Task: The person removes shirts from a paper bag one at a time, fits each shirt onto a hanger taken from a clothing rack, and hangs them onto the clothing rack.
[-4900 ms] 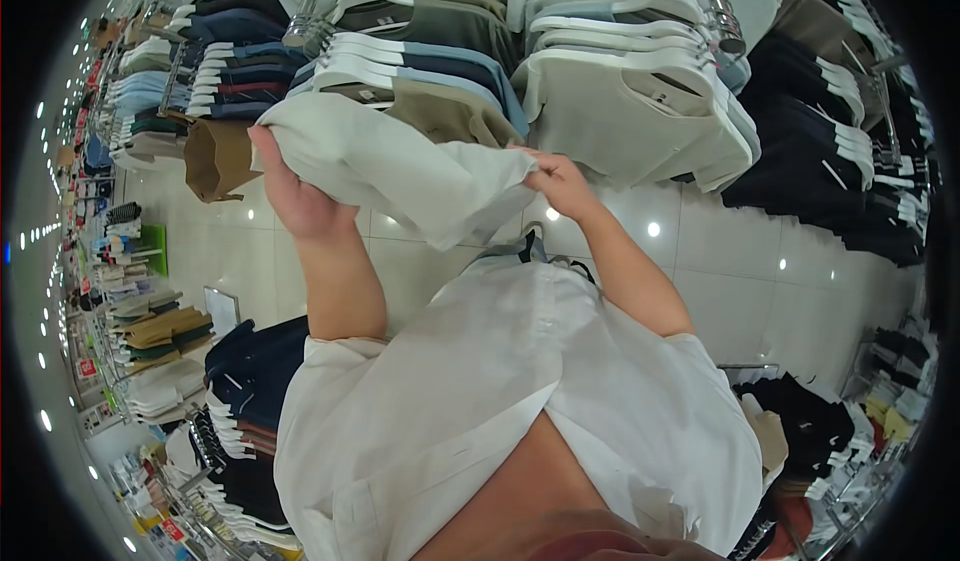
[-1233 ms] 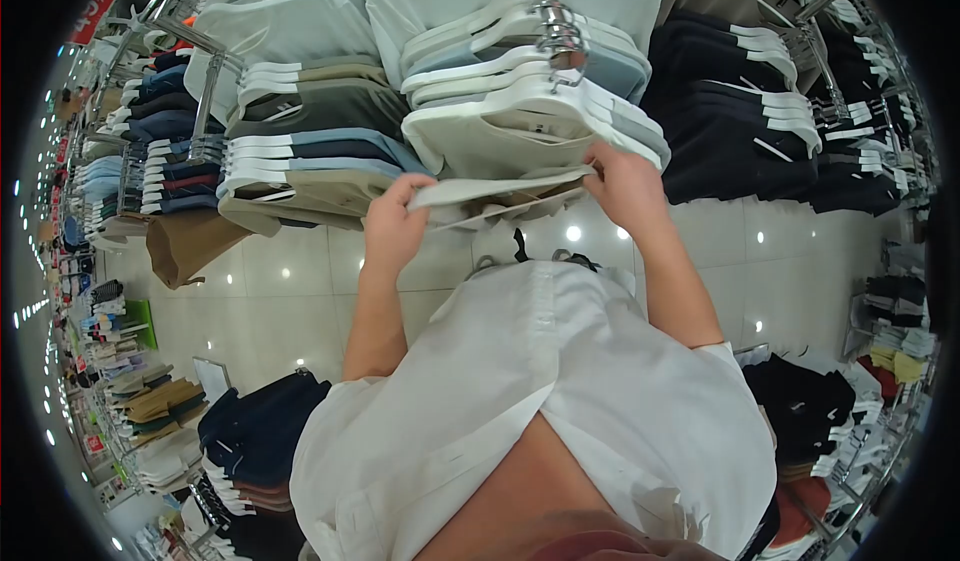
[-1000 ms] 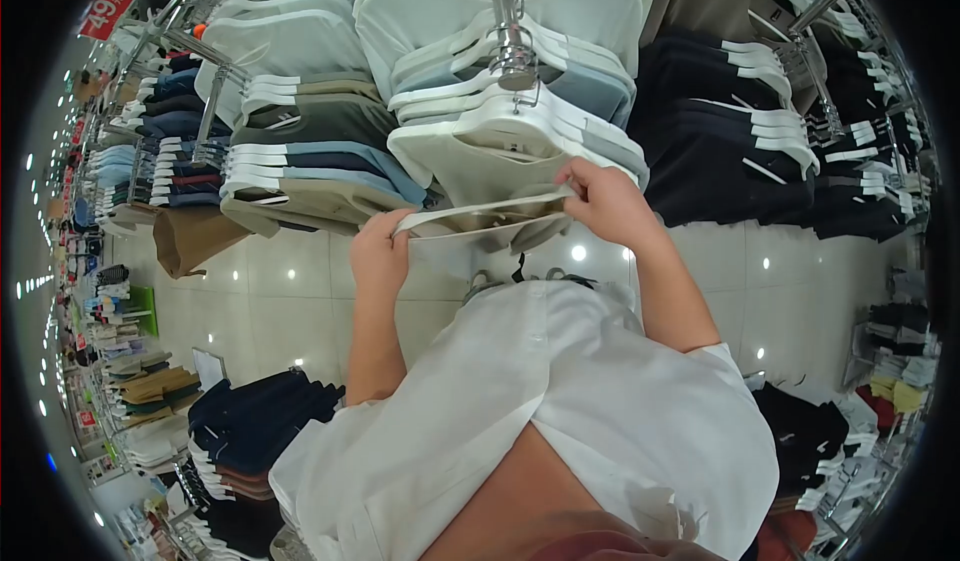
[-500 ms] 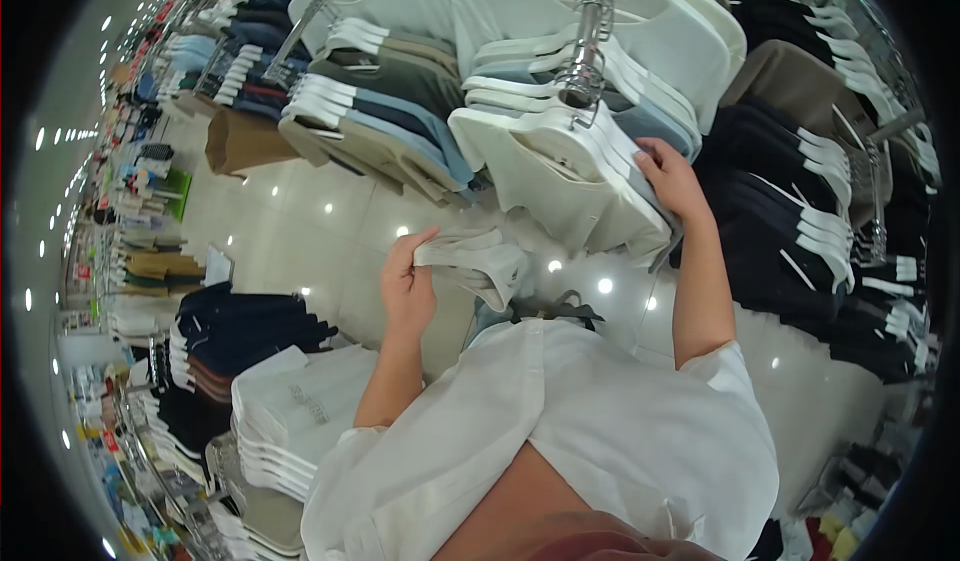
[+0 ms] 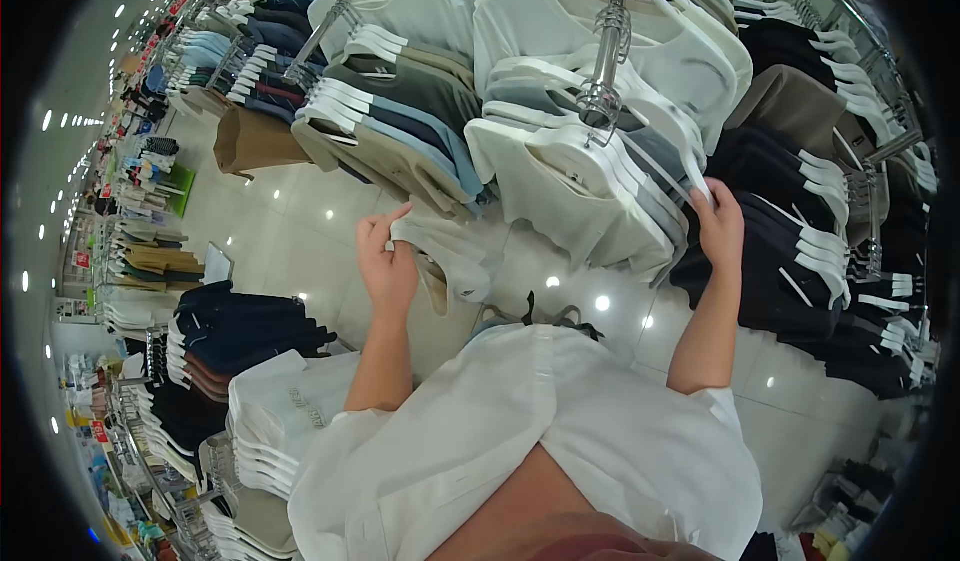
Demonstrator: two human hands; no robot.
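My left hand point(image 5: 388, 266) pinches a light-coloured garment point(image 5: 455, 261) that hangs down beside it, over the tiled floor. The index finger of that hand points up. At the right, my right hand point(image 5: 718, 223) has its fingers closed on the end of a white hanger point(image 5: 678, 133) on the central rack. In front of that hanger hangs a group of off-white shirts point(image 5: 560, 196) on white hangers, below the chrome rail point(image 5: 603, 86). The hand is at the right side of this group.
Olive, navy and blue shirts point(image 5: 400, 151) hang left of the centre, with a brown bag point(image 5: 255, 141) beyond. Black garments point(image 5: 765, 261) hang at the right. Navy shirts point(image 5: 255, 326) and white printed shirts point(image 5: 290, 401) are at the lower left. Tiled floor point(image 5: 520, 271) shows between the racks.
My right hand has moved right and lower, and a hanger on the rack is now parted from its neighbours. My left hand has shifted slightly left with the garment. The view has shifted slightly.
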